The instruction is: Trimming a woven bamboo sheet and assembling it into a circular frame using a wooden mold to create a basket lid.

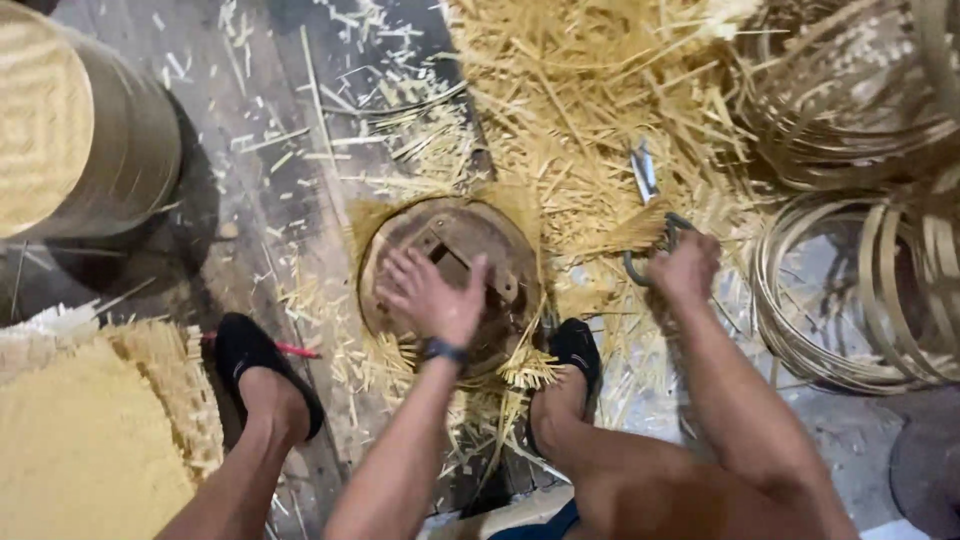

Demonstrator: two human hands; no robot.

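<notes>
Here we list a round brown wooden mould [470, 240] on the floor [250, 190], directly ahead between our feet; left hand [435, 295] rests spread flat upon it, nearer. Right hand [683, 268], well apart, closes round grey metal shears [650, 215], blades pointing away.

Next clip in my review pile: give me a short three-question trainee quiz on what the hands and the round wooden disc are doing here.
1. True or false: the left hand lies flat on the round wooden disc.
2. What does the right hand grip? A) shears B) a red pencil C) a woven mat
3. Fill in: woven bamboo strips stick out from under the disc's ____.

Key:
1. True.
2. A, the shears, blades pointing away over the bamboo offcuts.
3. Edge; a foot sits by the fringe.
</notes>
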